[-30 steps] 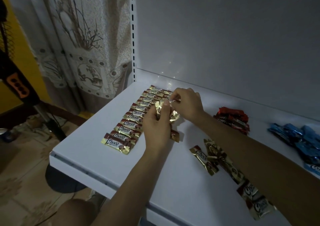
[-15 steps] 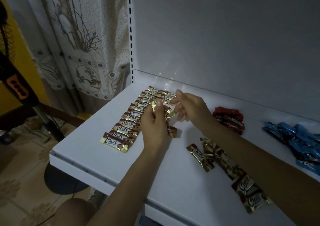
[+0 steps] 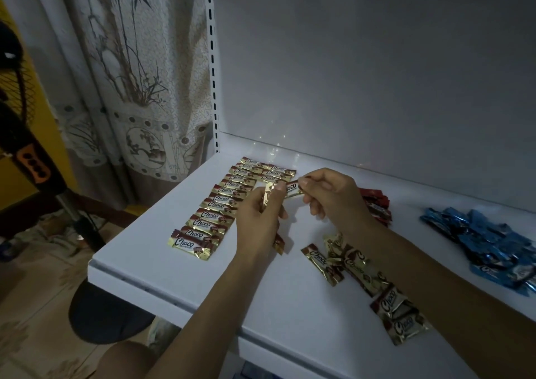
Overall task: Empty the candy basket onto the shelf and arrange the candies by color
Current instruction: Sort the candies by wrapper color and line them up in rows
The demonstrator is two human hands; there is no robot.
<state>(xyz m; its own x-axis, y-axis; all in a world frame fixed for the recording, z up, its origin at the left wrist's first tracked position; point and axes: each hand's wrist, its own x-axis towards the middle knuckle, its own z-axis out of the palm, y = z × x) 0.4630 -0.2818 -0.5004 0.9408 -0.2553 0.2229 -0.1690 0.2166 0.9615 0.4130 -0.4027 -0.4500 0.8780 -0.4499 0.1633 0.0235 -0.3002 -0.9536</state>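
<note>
Right hand (image 3: 330,195) pinches one candy (image 3: 291,189); left hand (image 3: 258,222) grips spares (image 3: 267,197). Lay candy label-up, square against the short row (image 3: 275,173).

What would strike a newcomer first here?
A neat row of gold candies lines the shelf at left. Beside it, the right hand pinches a Choco candy; the left hand grips a second candy. A red pile, a blue pile and loose gold candies lie further right.

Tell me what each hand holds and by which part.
Right hand pinches a gold-and-brown foil Choco candy by its right end. Left hand grips another gold foil candy around its lower part.
</note>
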